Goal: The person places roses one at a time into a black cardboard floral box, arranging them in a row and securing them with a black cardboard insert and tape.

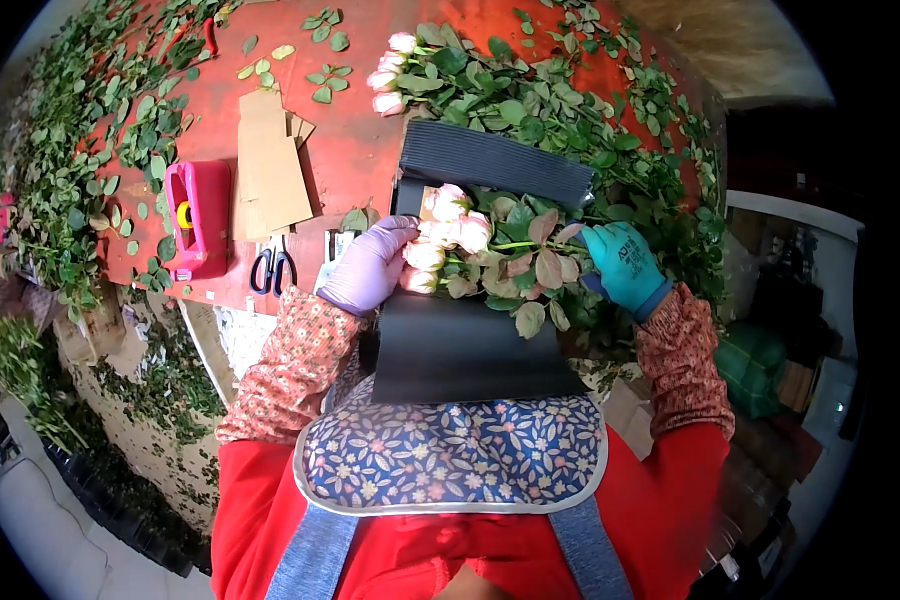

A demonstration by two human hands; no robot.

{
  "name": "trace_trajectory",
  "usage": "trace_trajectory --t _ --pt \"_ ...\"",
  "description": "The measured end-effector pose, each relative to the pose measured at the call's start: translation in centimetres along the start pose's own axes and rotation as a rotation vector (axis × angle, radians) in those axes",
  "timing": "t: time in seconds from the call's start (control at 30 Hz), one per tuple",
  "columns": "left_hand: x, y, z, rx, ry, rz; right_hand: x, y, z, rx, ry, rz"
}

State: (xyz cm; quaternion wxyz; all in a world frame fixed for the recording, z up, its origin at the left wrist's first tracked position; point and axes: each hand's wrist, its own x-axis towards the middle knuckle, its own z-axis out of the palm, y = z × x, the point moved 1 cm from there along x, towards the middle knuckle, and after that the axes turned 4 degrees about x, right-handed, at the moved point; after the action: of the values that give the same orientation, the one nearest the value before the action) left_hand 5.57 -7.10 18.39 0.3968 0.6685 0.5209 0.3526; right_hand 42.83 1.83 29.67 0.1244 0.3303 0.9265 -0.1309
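A small bunch of pale pink roses (457,232) lies across black ridged wrapping sheets (475,345), heads to the left and leafy stems to the right. My left hand (365,268), in a lilac glove, rests against the rose heads with its fingers stretched along their left side. At the other end, my right hand (625,268), in a teal glove, is closed at the stems among the leaves. Its fingertips are partly hidden by foliage. A corrugated black flap (495,160) stands up behind the bunch.
More pink roses (390,80) lie beyond the flap. Left of me are cardboard pieces (270,170), a pink tape dispenser (199,220) and dark-handled scissors (272,270). Loose leaves (120,120) litter the red table (345,130). A green bundle (748,370) sits at the right.
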Motion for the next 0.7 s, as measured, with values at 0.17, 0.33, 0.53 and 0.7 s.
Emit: trace_trajectory --t 0.17,0.33,0.53,0.7 --pt "0.3 0.1 0.7 -0.480 0.001 -0.367 0.1 0.3 0.5 0.026 -0.013 0.023" --pt "1.1 1.6 -1.0 0.345 -0.167 -0.105 -0.9 0.5 0.3 -0.008 -0.029 0.054" --pt "0.1 -0.1 -1.0 0.447 -0.099 -0.058 -1.2 1.0 1.2 -0.084 0.006 -0.019" --pt "0.4 0.6 -1.2 0.228 -0.083 -0.145 -0.2 0.1 0.2 -0.007 -0.029 0.046"
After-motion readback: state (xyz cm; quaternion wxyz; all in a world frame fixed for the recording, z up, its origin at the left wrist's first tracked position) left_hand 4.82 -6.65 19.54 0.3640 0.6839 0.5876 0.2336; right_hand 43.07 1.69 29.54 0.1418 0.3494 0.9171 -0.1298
